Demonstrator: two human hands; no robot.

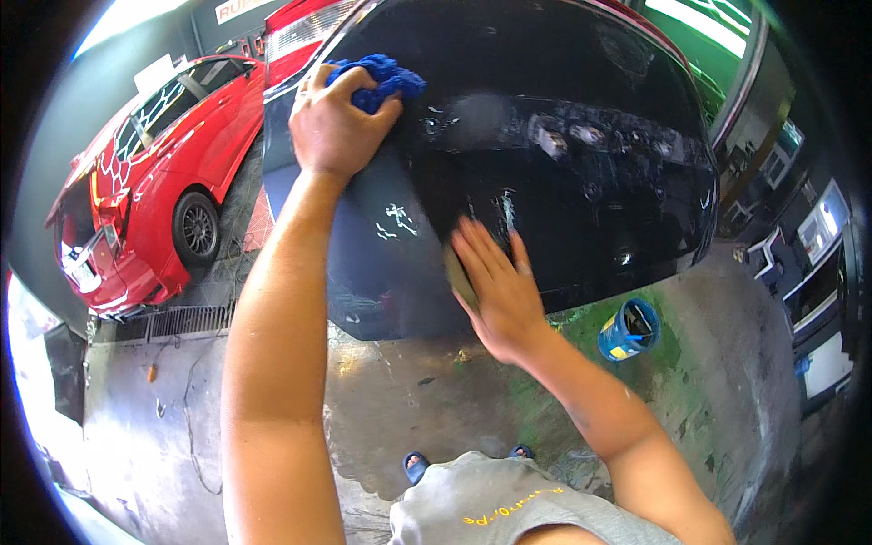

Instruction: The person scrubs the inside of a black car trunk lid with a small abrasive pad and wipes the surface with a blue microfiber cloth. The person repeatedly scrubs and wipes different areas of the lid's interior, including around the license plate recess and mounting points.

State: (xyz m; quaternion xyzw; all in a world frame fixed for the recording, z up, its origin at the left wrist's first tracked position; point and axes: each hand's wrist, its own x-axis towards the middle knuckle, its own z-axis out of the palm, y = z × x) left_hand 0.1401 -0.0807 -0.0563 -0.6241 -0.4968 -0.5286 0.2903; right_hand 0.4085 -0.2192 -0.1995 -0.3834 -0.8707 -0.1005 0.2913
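Observation:
A glossy dark car body panel (pixel 536 250) fills the upper middle of the view, wet with pale smears (pixel 395 222) on it. At its upper left edge my left hand (pixel 341 127) is closed around a crumpled blue cloth (pixel 386 80), which rests against the panel. My right hand (pixel 498 291) lies flat on the lower middle of the panel, fingers stretched and close together. Beneath its palm and fingers is a thin olive-grey pad (pixel 460 280); only its left edge shows, the rest being hidden under the hand.
A blue bucket (pixel 629 329) with things in it stands on the wet concrete floor (pixel 409 391), below the panel's right part. To the left is a parked red car (pixel 173 154) beside a floor grate (pixel 186 322). Equipment and a bright-faced panel (pixel 824 218) line the right wall.

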